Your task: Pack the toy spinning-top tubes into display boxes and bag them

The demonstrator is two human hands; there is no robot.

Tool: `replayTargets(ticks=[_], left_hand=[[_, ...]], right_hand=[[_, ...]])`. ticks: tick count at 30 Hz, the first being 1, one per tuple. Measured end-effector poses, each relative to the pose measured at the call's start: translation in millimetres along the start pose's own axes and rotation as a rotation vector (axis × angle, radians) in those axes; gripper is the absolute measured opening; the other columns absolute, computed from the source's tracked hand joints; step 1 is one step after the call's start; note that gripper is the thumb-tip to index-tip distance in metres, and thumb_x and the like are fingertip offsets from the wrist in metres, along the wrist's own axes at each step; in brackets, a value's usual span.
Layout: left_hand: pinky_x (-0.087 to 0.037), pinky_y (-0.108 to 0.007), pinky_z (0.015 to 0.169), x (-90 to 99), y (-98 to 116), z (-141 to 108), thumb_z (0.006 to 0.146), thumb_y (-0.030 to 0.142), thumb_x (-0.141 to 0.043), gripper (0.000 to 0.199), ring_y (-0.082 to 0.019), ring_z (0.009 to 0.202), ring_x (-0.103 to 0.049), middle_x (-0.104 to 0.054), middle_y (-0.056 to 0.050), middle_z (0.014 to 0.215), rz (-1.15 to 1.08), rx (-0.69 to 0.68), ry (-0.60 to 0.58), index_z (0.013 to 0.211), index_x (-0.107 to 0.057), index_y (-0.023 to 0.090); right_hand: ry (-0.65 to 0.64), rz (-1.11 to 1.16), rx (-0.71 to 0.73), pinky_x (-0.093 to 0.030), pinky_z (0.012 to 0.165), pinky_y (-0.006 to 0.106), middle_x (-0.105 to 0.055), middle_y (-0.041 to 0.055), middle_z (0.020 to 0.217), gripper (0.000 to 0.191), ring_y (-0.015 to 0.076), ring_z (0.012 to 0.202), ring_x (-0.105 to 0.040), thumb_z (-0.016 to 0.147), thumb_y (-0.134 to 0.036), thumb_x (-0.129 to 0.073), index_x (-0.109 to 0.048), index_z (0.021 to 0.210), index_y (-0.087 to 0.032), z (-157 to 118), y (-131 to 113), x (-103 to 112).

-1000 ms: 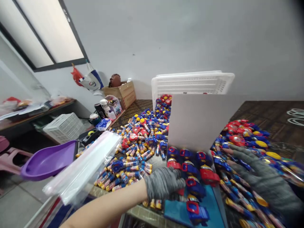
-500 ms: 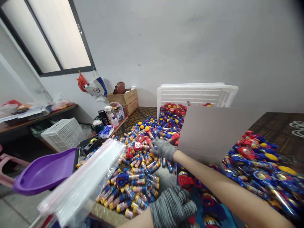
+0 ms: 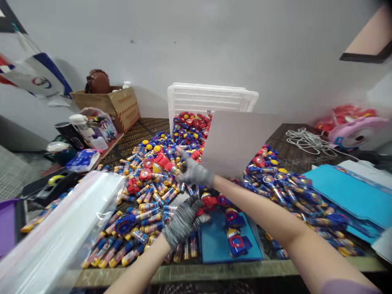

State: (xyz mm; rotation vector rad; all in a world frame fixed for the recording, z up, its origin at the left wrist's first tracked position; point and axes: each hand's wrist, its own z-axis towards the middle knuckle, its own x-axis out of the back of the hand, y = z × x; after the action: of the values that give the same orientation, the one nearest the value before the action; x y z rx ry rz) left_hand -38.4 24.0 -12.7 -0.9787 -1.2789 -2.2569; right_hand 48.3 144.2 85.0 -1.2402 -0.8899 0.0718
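My right hand (image 3: 195, 170), in a light grey glove, grips the tube end of a red toy (image 3: 164, 161) above the heap of small labelled tubes (image 3: 151, 216). Lower down, my left hand (image 3: 183, 222), in a darker grey glove, has its fingers bent around a red toy (image 3: 201, 212), which they partly hide. Beside it, a blue sheet (image 3: 214, 241) bears several red and blue toys, among them a blue toy with a red ring (image 3: 237, 243). Behind my right hand a pale grey board (image 3: 239, 141) leans upright and tilted.
A white slatted basket (image 3: 211, 96) spills red and blue toys at the back. Clear plastic bags (image 3: 73, 216) and a tape dispenser (image 3: 55, 185) lie left. At right are more toys (image 3: 284, 192), blue cards (image 3: 349, 194), white cord (image 3: 309, 141) and a pink fan (image 3: 358, 132).
The view has swung right, bringing the fan and blue cards into sight. My right hand has lifted a red toy from the heap. My left hand has shifted to the blue sheet's left edge.
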Motion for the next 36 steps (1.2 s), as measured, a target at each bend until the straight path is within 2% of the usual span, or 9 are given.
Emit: replayTargets(ticks=[3, 6, 12, 17, 20, 23, 26, 32, 36], left_hand=[[-0.050, -0.041, 0.086, -0.8, 16, 2, 0.090, 0.049, -0.046, 0.040, -0.026, 0.098, -0.060, -0.064, -0.012, 0.106, 0.177, -0.179, -0.032, 0.107, -0.061, 0.017], [-0.052, -0.041, 0.081, 3.7, 41, 13, 0.088, 0.052, -0.047, 0.040, -0.025, 0.092, -0.062, -0.065, -0.011, 0.101, 0.330, -0.294, -0.233, 0.099, -0.063, 0.017], [-0.055, -0.045, 0.070, -11.1, 55, 20, 0.088, 0.051, -0.046, 0.045, -0.031, 0.085, -0.065, -0.067, -0.018, 0.101, 0.429, -0.224, -0.427, 0.104, -0.064, 0.012], [-0.044, -0.061, 0.092, -14.8, 81, 16, 0.088, 0.039, -0.052, 0.041, -0.040, 0.110, -0.057, -0.062, -0.024, 0.117, 0.430, -0.055, -0.180, 0.114, -0.063, 0.008], [-0.040, -0.054, 0.102, -16.5, 118, 24, 0.084, 0.044, -0.059, 0.046, -0.032, 0.116, -0.054, -0.062, -0.014, 0.124, -0.035, 0.087, 0.080, 0.121, -0.058, 0.018], [-0.043, -0.045, 0.102, -25.9, 147, 35, 0.077, 0.047, -0.067, 0.060, -0.026, 0.114, -0.056, -0.061, -0.009, 0.127, -0.690, 0.209, 0.060, 0.128, -0.052, 0.020], [-0.048, -0.042, 0.094, -35.3, 158, 40, 0.077, 0.045, -0.067, 0.053, -0.025, 0.101, -0.061, -0.067, -0.010, 0.111, -0.995, 0.299, -0.026, 0.120, -0.058, 0.014], [-0.049, -0.040, 0.093, -33.7, 154, 34, 0.075, 0.045, -0.069, 0.054, -0.024, 0.100, -0.061, -0.066, -0.010, 0.112, -0.786, 0.128, -0.238, 0.119, -0.059, 0.016], [-0.045, -0.042, 0.098, -7.1, 118, 25, 0.071, 0.041, -0.073, 0.041, -0.026, 0.105, -0.058, -0.065, -0.009, 0.112, -0.264, 0.150, 0.016, 0.105, -0.067, 0.019]], right_hand=[[0.190, 0.283, 0.078, -0.049, 0.063, 0.025, -0.062, -0.0025, 0.081, 0.087, 0.0128, 0.067, -0.055, 0.070, -0.020, -0.064, -0.024, 0.147, -0.024, -96, -17, 42], [0.486, 0.361, 0.085, -0.050, 0.066, 0.026, -0.065, 0.0006, 0.097, 0.094, 0.0145, 0.076, -0.060, 0.073, -0.022, -0.063, -0.009, 0.149, -0.034, -177, -21, 79], [0.807, 0.190, -0.044, -0.056, 0.064, 0.030, -0.061, 0.0065, 0.113, 0.096, 0.0196, 0.087, -0.065, 0.075, -0.030, -0.063, -0.001, 0.149, -0.035, -266, 19, 99], [0.856, 0.168, -0.080, -0.058, 0.067, 0.032, -0.064, 0.0037, 0.104, 0.097, 0.0177, 0.077, -0.065, 0.073, -0.028, -0.069, -0.009, 0.148, -0.032, -284, 51, 56], [0.828, 0.009, -0.070, -0.058, 0.077, 0.036, -0.058, 0.0109, 0.123, 0.098, 0.0228, 0.092, -0.066, 0.075, -0.034, -0.068, -0.007, 0.150, -0.026, -275, 53, 21], [0.771, -0.172, -0.005, -0.051, 0.093, 0.044, -0.053, 0.0136, 0.131, 0.091, 0.0294, 0.116, -0.056, 0.075, -0.039, -0.069, -0.018, 0.149, -0.024, -270, 48, 4], [0.744, -0.191, 0.048, -0.050, 0.097, 0.043, -0.053, 0.0113, 0.132, 0.078, 0.0280, 0.117, -0.055, 0.078, -0.045, -0.066, -0.031, 0.145, -0.026, -277, 41, 16], [0.563, -0.263, 0.124, -0.052, 0.094, 0.041, -0.060, 0.0089, 0.126, 0.068, 0.0264, 0.111, -0.060, 0.073, -0.044, -0.071, -0.048, 0.133, -0.023, -288, 25, 52], [0.913, -0.426, 0.043, -0.055, 0.086, 0.043, -0.067, 0.0093, 0.107, 0.043, 0.0250, 0.093, -0.066, 0.076, -0.038, -0.066, -0.058, 0.114, -0.020, -283, 52, 56]])
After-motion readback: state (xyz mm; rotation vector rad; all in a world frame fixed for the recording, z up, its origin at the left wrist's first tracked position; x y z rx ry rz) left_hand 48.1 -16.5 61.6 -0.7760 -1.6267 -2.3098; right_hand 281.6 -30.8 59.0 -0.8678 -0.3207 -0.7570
